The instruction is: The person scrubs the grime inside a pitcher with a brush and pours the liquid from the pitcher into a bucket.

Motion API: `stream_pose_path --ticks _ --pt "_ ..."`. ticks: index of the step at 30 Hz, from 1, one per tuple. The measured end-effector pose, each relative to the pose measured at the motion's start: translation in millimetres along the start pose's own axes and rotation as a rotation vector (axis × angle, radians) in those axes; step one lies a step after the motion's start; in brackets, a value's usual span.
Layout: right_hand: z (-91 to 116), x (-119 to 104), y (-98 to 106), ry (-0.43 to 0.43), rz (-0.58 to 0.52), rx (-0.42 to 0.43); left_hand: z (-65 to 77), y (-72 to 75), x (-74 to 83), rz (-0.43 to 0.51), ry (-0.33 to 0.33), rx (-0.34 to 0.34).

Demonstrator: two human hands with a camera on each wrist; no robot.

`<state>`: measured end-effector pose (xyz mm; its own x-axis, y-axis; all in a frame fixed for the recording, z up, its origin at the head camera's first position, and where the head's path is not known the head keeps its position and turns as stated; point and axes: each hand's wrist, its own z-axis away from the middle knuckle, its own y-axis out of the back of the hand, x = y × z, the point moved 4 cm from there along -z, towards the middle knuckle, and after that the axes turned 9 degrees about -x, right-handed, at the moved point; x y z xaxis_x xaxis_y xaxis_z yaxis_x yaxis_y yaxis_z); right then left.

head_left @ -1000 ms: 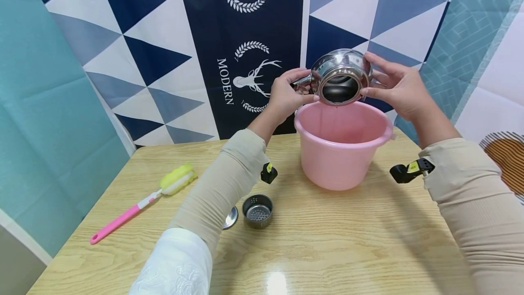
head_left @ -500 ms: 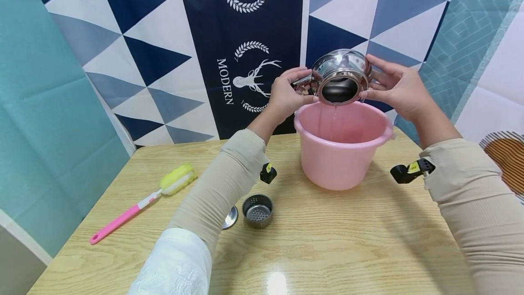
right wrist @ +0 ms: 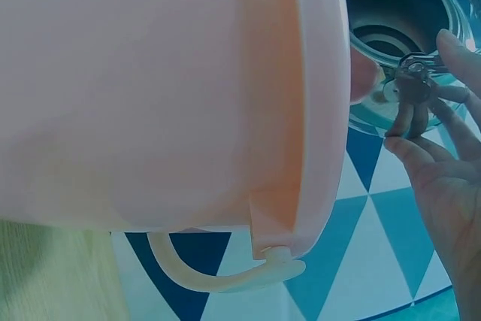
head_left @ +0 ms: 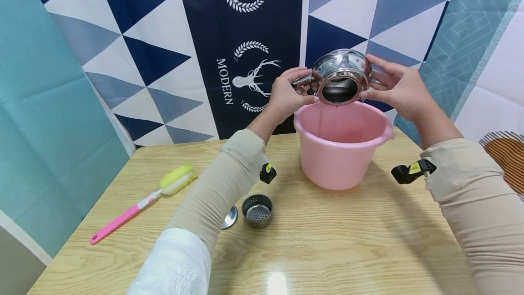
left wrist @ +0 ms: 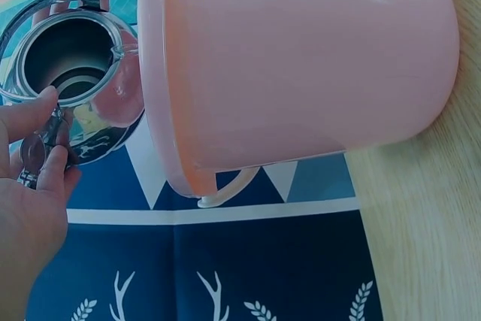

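Observation:
A shiny steel teapot is tipped on its side above the pink bucket, its round lidless mouth turned toward me and downward. A small drop hangs at the mouth's lower rim. My left hand grips a part that juts from the pot's left side. On the opposite side, my right hand holds the pot between thumb and fingers. The left wrist view shows the dark hollow of the pot and its looped handle. Some right fingers are hidden behind the pot.
A perforated steel strainer basket stands on the wooden table. Beside it lies a small round lid, partly hidden by my left sleeve. A yellow sponge brush with a pink handle lies at left. A patterned backdrop rises behind.
Water that dripped from the teapot's mouth half a second ago has dwindled to a drop at the rim. The pot was turned very slightly earlier; both hands keep their hold.

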<state>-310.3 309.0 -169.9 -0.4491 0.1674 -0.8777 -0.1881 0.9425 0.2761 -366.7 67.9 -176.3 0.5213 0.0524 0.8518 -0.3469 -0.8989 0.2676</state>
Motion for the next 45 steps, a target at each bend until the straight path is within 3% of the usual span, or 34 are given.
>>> stream_pose_path --ticks 8,14,19,28,39,45 --pt "-0.6 -0.4 -1.2 -0.024 0.092 0.007 0.8 1.2 -0.7 -0.023 0.013 -0.010" --pt "-1.0 0.4 -0.7 -0.044 0.175 0.013 1.1 2.0 -0.2 -0.108 0.009 -0.002" --pt "-0.8 1.5 -1.0 -0.036 0.183 0.013 2.0 2.9 0.6 -0.124 -0.004 -0.006" --pt "1.6 0.9 -2.7 -0.012 0.175 0.014 1.9 5.5 1.6 -0.248 -0.014 -0.015" --pt "4.0 -1.8 -4.1 0.024 0.111 0.009 2.3 5.3 4.9 -0.329 -0.046 -0.012" --pt "3.7 -4.6 -3.8 0.021 0.172 0.026 2.6 5.5 7.4 -0.368 -0.066 -0.007"
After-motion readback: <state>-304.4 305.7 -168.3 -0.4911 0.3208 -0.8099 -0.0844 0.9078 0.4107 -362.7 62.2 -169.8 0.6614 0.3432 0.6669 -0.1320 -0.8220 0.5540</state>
